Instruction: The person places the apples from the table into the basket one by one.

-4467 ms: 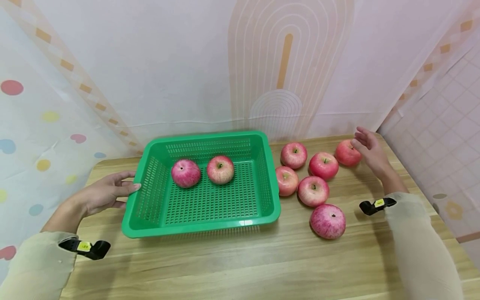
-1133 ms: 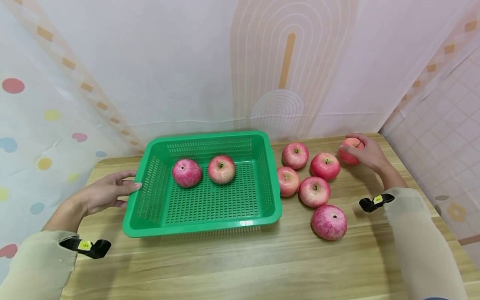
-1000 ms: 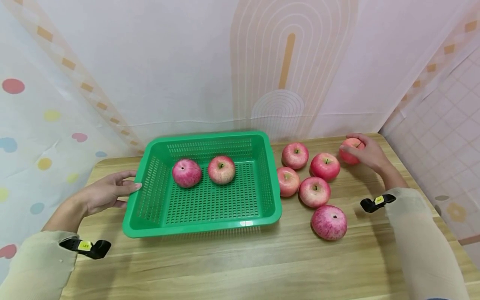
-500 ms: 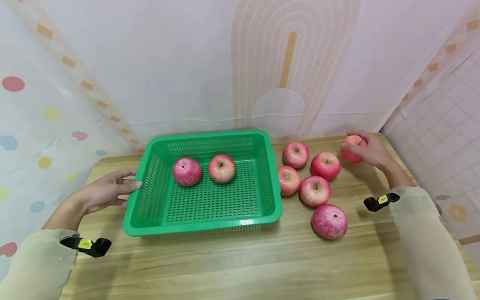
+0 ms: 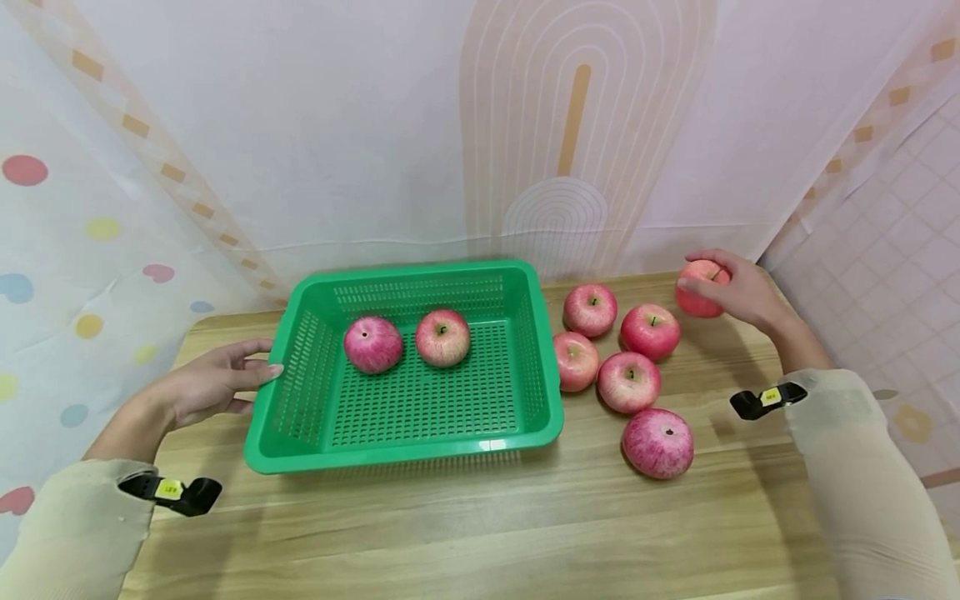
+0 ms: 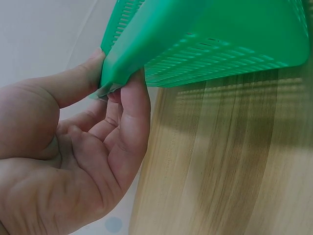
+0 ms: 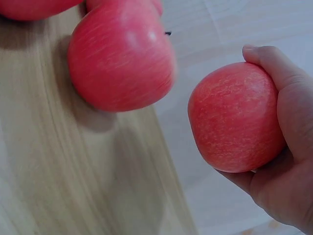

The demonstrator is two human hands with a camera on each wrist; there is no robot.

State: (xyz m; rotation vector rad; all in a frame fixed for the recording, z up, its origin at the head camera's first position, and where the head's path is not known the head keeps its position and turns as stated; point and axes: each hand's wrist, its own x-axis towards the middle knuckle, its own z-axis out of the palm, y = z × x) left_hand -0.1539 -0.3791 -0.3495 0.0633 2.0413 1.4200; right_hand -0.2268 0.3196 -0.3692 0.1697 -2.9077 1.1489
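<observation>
A green perforated plastic basket [image 5: 405, 454] stands on the wooden table with two apples inside, a purplish-red apple [image 5: 373, 345] and a paler red-yellow apple [image 5: 442, 338]. At its left rim my left hand [image 5: 213, 383] pinches the edge; the left wrist view shows the thumb on top and curled fingers beneath the rim [image 6: 117, 63]. Over the table's back right corner, my right hand [image 5: 742, 292] grips a red apple [image 5: 699, 290]. In the right wrist view that held apple [image 7: 237, 117] sits between thumb and fingers, apart from the surface.
Right of the basket several apples lie on the table [image 5: 450, 533]: a red one [image 5: 650, 332], one at the back [image 5: 590, 310], one against the basket [image 5: 576, 362], a striped one [image 5: 629, 382] and a dark pink one [image 5: 657, 443]. A patterned wall cloth [image 5: 360, 150] hangs behind.
My right hand came down onto the far right apple, took hold of it and has raised it slightly from the table. The left hand and the basket have stayed in place.
</observation>
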